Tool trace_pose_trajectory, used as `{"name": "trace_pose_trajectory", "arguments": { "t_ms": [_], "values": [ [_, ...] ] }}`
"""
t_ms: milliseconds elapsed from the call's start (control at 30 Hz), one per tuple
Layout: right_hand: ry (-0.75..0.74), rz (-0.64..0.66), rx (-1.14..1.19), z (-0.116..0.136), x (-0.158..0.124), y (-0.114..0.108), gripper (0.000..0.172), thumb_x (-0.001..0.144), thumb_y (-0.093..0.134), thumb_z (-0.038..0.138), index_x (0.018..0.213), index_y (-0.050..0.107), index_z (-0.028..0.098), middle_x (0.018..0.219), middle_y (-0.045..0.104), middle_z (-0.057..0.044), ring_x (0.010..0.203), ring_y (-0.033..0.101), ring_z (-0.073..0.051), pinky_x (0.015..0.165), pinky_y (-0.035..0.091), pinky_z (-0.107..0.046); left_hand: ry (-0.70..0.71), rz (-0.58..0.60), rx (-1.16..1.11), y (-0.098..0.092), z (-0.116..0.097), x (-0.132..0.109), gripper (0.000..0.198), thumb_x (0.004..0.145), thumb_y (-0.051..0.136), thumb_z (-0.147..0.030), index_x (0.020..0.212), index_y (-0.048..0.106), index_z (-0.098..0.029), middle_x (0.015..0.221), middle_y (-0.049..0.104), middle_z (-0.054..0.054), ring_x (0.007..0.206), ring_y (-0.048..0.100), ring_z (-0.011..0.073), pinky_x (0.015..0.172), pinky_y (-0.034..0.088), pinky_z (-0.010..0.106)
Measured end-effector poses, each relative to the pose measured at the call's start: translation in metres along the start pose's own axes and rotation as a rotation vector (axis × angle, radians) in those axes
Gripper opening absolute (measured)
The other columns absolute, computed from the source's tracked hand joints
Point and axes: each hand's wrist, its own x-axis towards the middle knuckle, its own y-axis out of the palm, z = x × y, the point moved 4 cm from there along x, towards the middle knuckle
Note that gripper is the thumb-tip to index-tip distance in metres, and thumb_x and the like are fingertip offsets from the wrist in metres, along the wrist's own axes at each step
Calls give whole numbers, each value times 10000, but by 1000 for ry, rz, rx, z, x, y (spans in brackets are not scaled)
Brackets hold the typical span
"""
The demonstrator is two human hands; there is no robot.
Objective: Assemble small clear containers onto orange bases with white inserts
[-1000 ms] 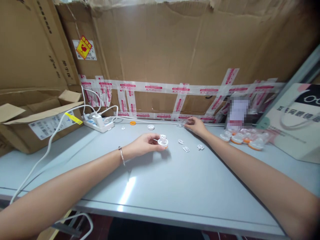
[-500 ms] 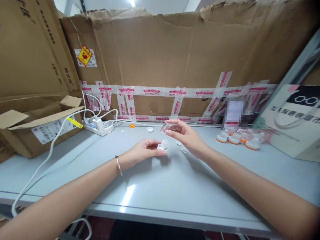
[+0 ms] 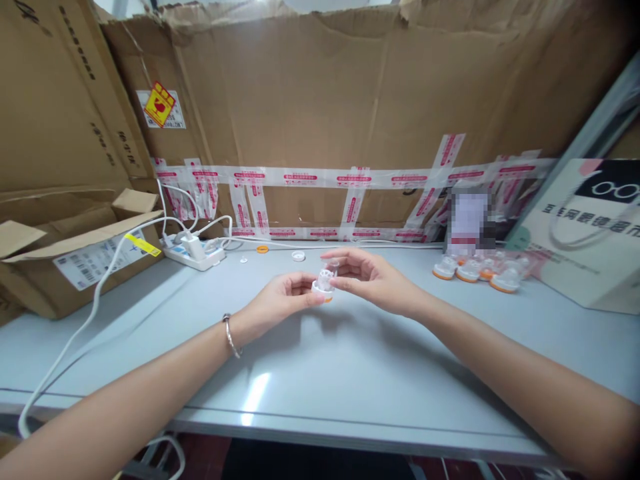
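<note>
Between thumb and fingers, my left hand (image 3: 287, 295) grips a small white base (image 3: 323, 289) with an orange bottom edge, held just above the table. A white slotted piece (image 3: 325, 275) stands up from that base. My right hand (image 3: 367, 277) pinches a clear plastic cover (image 3: 332, 267), which is over or against the slotted piece; its exact seating is hard to see. Behind the hands, a white ring (image 3: 298, 256), an orange ring (image 3: 263, 249) and a tiny white part (image 3: 243, 260) lie on the table.
Several finished-looking units with clear tops and orange bottoms (image 3: 470, 272) stand at the right, near a paper bag (image 3: 590, 233). A power strip (image 3: 195, 253) with white cables sits at the left beside an open carton (image 3: 75, 247). A large cardboard box (image 3: 310, 100) walls the back.
My right hand has brought the clear cover down to the white base in my left hand. White slotted pieces on the table are now hidden behind the right hand. The view has shifted slightly.
</note>
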Motion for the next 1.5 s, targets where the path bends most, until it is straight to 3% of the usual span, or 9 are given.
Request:
{"name": "trace_pose_trajectory", "arguments": {
  "t_ms": [300, 567, 833, 1233, 1500],
  "values": [
    [-26, -5, -79, 4, -2, 3, 335, 778, 595, 258, 1109, 547, 240, 995, 629, -31, 915, 601, -151, 844, 486, -341, 8, 5, 18, 1, -3, -2, 317, 748, 667, -290, 1033, 614, -163, 1079, 643, 71, 984, 591, 177, 903, 422, 314],
    [-25, -24, -108, 3, -2, 5, 343, 752, 622, 269, 1092, 584, 238, 1123, 609, -49, 1003, 581, -178, 896, 464, -385, 39, 20, 23, 2, -3, -1, 315, 766, 647, -267, 1058, 600, -159, 1107, 626, 77, 990, 582, 176, 913, 419, 320],
    [68, -124, -16, 2, -3, 3, 296, 734, 644, 343, 1009, 635, 232, 1042, 662, -38, 914, 636, -177, 824, 519, -358, 26, -11, 9, 1, -5, -3, 298, 745, 667, -256, 1024, 613, -164, 1061, 648, 67, 975, 596, 174, 896, 430, 316],
    [68, -149, -64, 7, -3, 6, 260, 717, 658, 322, 962, 674, 236, 1030, 685, -35, 935, 646, -203, 853, 523, -384, 29, -10, 37, 1, -6, -4, 304, 744, 670, -266, 1028, 633, -165, 1036, 668, 67, 961, 611, 176, 880, 455, 303],
    [34, -195, -102, -3, -3, 11, 240, 683, 680, 346, 890, 676, 223, 1002, 691, -44, 909, 647, -216, 836, 516, -409, -2, -90, 76, -1, 0, -5, 320, 707, 691, -292, 990, 647, -149, 992, 685, 71, 937, 622, 204, 862, 468, 332]
  ]
}}
